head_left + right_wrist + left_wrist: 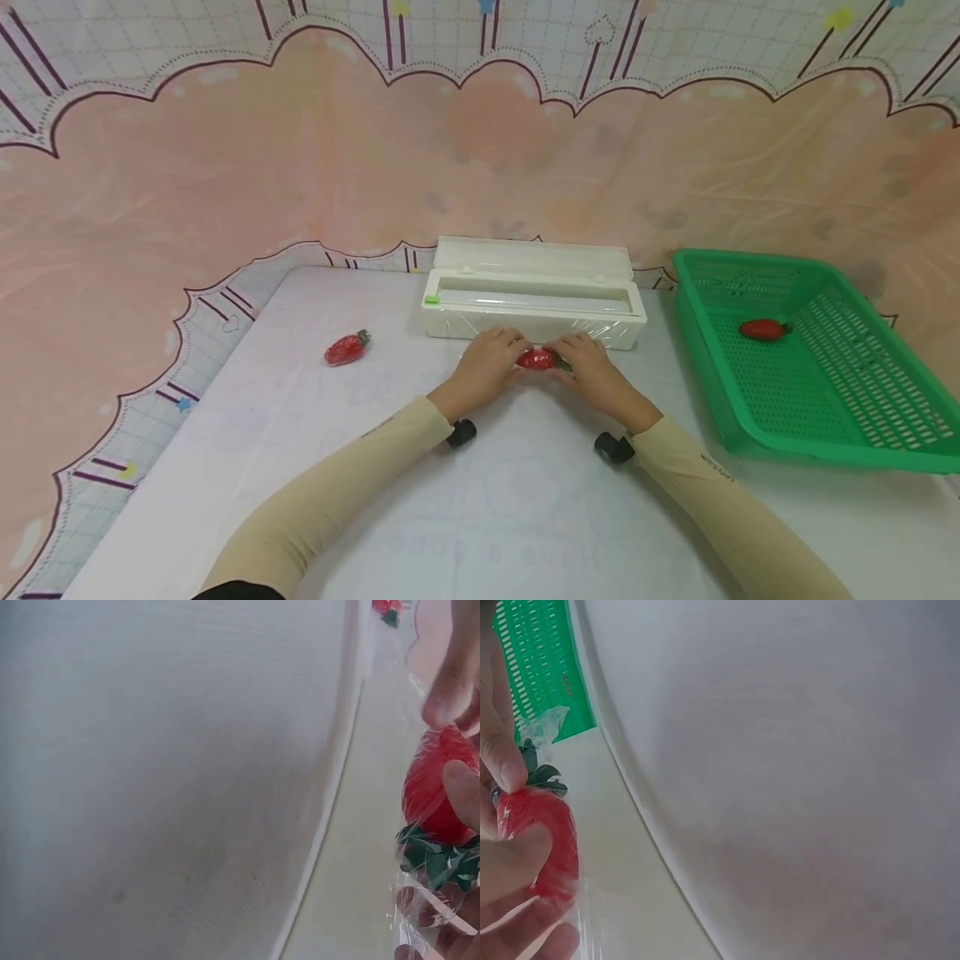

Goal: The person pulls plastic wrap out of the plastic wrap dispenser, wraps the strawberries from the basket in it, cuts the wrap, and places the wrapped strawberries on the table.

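Note:
Both hands hold a red strawberry point(538, 359) with green leaves, just in front of a white cling film dispenser point(534, 325). Clear film lies over its skin, and loose film bunches past the leaves in the right wrist view. The left hand point(483, 367) grips the pointed end, its thumb point(525, 859) pressed on the red side. At the leafy end is the right hand point(596, 373), its thumb point(463, 791) lying on the fruit and its other fingers behind the film. Film also hangs down the dispenser's front. Its lid point(534, 257) stands raised.
Left of the hands, a second strawberry point(347, 347) with a shiny surface lies on the white table point(480, 500). At the right stands a green basket point(738, 408) with perforated walls, holding another strawberry point(763, 330). A patterned cloth point(450, 167) hangs behind.

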The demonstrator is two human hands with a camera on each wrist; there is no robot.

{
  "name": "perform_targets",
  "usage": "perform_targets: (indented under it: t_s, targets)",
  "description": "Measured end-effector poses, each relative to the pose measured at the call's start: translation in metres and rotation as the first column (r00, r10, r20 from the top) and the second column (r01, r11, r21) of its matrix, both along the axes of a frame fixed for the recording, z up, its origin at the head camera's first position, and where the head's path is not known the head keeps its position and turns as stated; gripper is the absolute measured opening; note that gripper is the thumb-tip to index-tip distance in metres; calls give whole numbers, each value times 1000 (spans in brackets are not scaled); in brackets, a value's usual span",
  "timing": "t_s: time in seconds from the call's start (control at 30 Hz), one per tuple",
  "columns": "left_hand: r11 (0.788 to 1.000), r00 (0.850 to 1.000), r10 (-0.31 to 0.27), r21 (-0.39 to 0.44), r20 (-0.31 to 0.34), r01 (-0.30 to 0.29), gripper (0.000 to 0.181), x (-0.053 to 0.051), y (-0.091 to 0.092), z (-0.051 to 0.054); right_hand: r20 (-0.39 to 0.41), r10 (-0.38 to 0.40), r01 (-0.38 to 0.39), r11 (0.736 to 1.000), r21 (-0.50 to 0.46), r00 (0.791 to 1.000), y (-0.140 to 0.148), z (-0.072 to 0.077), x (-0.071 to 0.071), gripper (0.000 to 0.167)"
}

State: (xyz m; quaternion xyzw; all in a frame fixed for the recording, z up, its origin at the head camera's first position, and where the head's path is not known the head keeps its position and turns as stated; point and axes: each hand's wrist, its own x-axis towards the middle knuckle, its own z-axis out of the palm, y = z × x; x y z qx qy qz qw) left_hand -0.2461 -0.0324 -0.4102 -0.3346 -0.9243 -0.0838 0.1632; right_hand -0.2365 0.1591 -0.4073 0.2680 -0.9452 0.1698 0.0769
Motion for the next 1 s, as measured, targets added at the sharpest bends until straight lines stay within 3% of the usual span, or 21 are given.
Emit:
perform_targets:
  t_s: [0.5,0.57,0.63,0.7,0.77,0.8,0.87,0.93,1.0]
  targets:
    - [999,999,38,35,12,-38,29,-7,6,3,24,-38,41,988,-147,999,1,-2,-10,26]
    - [999,999,32,17,-44,-31,34,-7,6,2,44,-49,56,984,-168,998,1,-2,-11,23]
    - [1000,989,9,-20,-149,-12,40,-7,7,1,68,-60,72,980,-185,996,1,-1,-13,23]
    - [998,960,-20,-69,-281,0,44,-8,9,0,88,-67,83,977,-197,994,2,1,-15,24]
    - [994,915,-41,-106,-401,-2,39,-10,10,1,104,-73,93,974,-206,992,2,3,-16,25]
    - [994,895,-44,-111,-443,-6,36,-10,11,1,110,-73,95,973,-209,991,2,3,-17,26]
    - [993,873,-35,-113,-486,-23,28,-12,13,2,115,-70,94,972,-216,991,2,4,-17,26]
    - [994,879,-19,-105,-476,-36,23,-13,13,3,107,-68,91,971,-221,992,1,4,-18,27]
    - [995,910,2,-93,-415,-44,26,-14,13,3,72,-67,81,972,-220,995,2,3,-18,32]
